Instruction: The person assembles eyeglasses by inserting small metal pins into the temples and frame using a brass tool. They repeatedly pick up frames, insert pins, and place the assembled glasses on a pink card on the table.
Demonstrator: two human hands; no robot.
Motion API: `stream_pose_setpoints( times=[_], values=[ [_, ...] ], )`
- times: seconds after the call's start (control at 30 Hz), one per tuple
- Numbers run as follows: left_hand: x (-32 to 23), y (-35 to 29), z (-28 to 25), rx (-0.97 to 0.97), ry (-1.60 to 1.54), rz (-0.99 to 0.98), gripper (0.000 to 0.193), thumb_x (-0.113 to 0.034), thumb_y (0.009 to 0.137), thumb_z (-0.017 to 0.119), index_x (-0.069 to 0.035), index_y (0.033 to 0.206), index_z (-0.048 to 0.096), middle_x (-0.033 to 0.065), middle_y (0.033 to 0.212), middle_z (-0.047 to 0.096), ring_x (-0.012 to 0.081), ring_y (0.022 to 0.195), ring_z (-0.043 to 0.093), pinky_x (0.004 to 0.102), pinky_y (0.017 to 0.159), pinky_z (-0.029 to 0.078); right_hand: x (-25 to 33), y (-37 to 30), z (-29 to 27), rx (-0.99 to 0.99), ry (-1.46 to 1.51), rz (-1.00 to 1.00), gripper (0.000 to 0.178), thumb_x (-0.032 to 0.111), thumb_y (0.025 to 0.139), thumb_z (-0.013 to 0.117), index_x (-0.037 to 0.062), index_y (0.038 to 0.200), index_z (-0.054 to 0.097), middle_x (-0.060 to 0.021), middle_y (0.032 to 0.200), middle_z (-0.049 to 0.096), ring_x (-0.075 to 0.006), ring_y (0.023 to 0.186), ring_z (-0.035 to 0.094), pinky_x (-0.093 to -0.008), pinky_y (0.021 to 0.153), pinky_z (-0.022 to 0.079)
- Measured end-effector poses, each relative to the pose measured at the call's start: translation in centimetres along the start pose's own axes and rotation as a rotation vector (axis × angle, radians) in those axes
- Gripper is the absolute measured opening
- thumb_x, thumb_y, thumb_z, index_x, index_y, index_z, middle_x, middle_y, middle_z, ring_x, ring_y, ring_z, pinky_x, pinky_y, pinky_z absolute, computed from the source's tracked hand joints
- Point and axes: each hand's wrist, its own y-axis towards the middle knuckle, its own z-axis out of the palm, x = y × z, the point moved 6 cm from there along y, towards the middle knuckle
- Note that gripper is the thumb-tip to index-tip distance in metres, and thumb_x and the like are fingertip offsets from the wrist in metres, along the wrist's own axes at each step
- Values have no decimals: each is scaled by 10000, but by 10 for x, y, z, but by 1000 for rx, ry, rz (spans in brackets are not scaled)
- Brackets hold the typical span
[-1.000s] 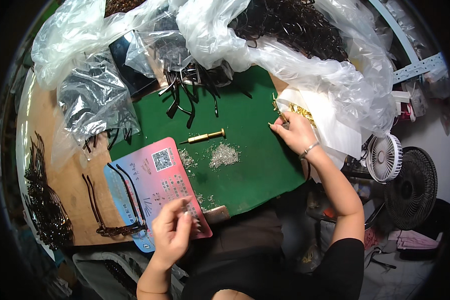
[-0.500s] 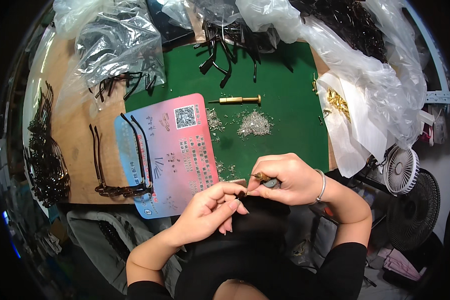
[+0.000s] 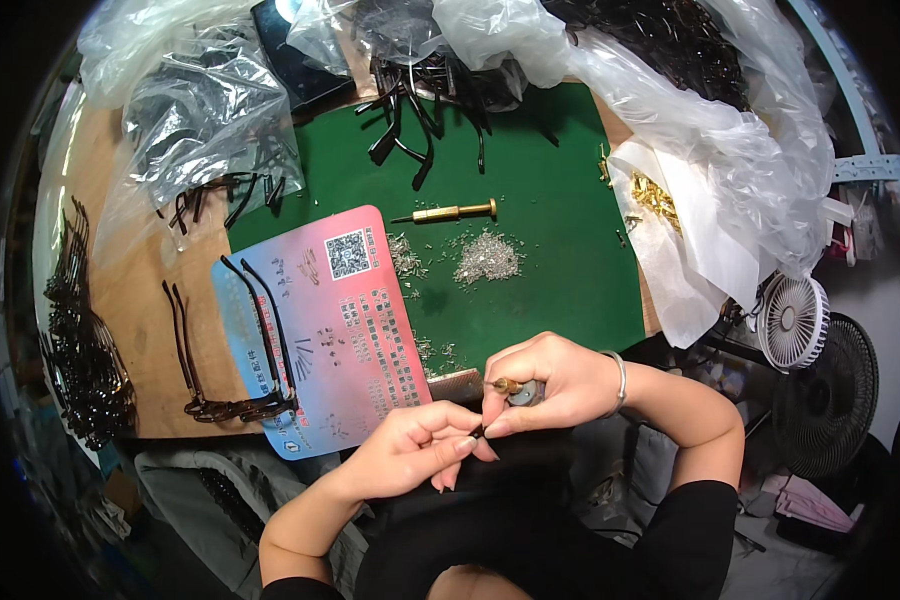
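Where the tabletop (image 3: 138, 295) ends toward the person, the left hand (image 3: 407, 455) tilts inward, fingers pinched on a small dark piece (image 3: 478, 432), mostly hidden and hard to make out. Just beside it, the right hand (image 3: 558, 385) curls, fingers clamped around a half-covered brass-and-grey tool (image 3: 516, 389); bare green mat (image 3: 570, 295) stretches beyond.

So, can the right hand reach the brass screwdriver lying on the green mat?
Probably yes: the brass screwdriver lies uncovered on the green mat, though the right hand holds a brass-tipped tool.
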Motion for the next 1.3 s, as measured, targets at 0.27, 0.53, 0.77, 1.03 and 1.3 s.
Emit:
stream_pose_setpoints(
  times=[0.27, 0.53, 0.77, 1.03, 1.3],
  values=[
    [-1, -3, 7, -140, 585, 274, 267, 4, 873, 481, -30, 1133, 536, 71, 783, 643, 128, 607, 631, 251, 564, 502, -49, -4, 16, 103, 255, 448, 501, 245, 648, 826, 27, 972, 511, -22, 874, 522, -90, 812, 503, -239, 708, 437],
    [-7, -8, -27, -489, 549, 337, 268, 21, 902, 428, 14, 1167, 466, 78, 889, 637, 97, 609, 594, 231, 567, 507, -16, -15, -16, -327, -825, 204, 584, 368, 771, 667, 40, 1208, 463, -140, 915, 495, -278, 693, 597, -360, 608, 519],
    [-9, 9, -33, -603, 554, 340, 268, 21, 896, 450, 6, 1163, 461, 90, 896, 633, 80, 597, 579, 222, 504, 494, -16, -23, -19, -427, -936, 235, 568, 303, 778, 654, 29, 1217, 421, -153, 949, 452, -296, 708, 601, -374, 587, 515],
    [-9, 12, -36, -625, 561, 359, 247, 15, 885, 468, 3, 1130, 494, 72, 844, 655, 73, 526, 565, 214, 472, 475, -20, -31, -24, -439, -896, 220, 438, 109, 811, 593, 72, 1218, 436, -139, 945, 439, -298, 698, 593, -375, 575, 517],
    [-6, 11, -36, -644, 603, 381, 250, 23, 876, 475, -2, 1123, 506, 74, 828, 666, 72, 508, 563, 212, 466, 464, -26, -26, -12, -596, -1276, 76, 457, 90, 688, 605, 106, 1143, 581, -63, 847, 489, -161, 560, 513, -269, 437, 466]
  ],
)
